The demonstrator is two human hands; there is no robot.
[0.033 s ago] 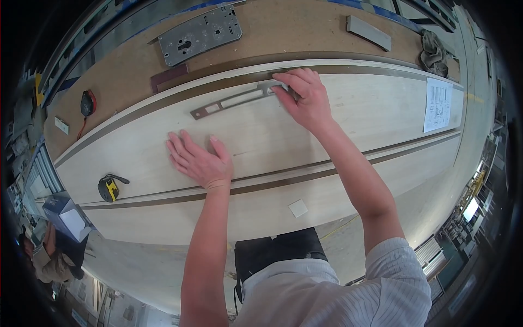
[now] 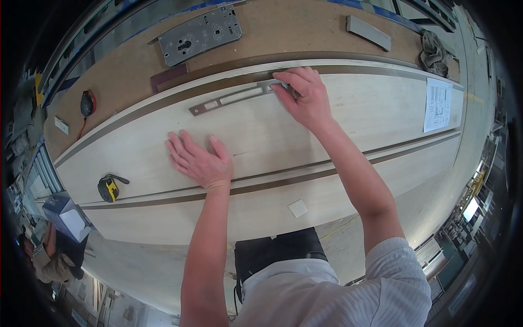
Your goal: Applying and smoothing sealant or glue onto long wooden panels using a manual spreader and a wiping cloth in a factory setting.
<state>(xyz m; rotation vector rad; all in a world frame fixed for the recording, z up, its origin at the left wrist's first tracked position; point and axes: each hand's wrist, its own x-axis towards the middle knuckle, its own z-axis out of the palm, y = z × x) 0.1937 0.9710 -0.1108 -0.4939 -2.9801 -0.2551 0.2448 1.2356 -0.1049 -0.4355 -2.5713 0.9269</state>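
**Kid:** What is closest to the person?

**Helper:** A small pale square (image 2: pixel 298 208) lies on the near part of the big pale wooden panel (image 2: pixel 381 125). A yellow and black tape measure (image 2: pixel 109 188) sits on the panel too, off to the left.

**Kid:** What are the hands doing?

**Helper:** The left hand (image 2: pixel 199 158) lies flat on the panel with its fingers spread wide. It holds nothing. The right hand (image 2: pixel 305 98) is farther out. Its fingers are bent and pinch the right end of a long thin metal plate (image 2: pixel 234 98).

**Kid:** Where is that plate?

**Helper:** It lies along the far edge of the panel, right by the dark strip there. I think it is being lined up. It looks laid in place, but I see no screws in it, so fixing it down seems left to do.

**Kid:** What is past it?

**Helper:** A brown table top (image 2: pixel 283 27). On it lie a grey metal lock box (image 2: pixel 200 34), a grey bar (image 2: pixel 369 31), a crumpled rag (image 2: pixel 434 52) and a red and black round tool (image 2: pixel 87 103). A paper sheet (image 2: pixel 438 104) lies on the panel at the right.

**Kid:** Is anything in the way?

**Helper:** No, nothing lies near the plate.
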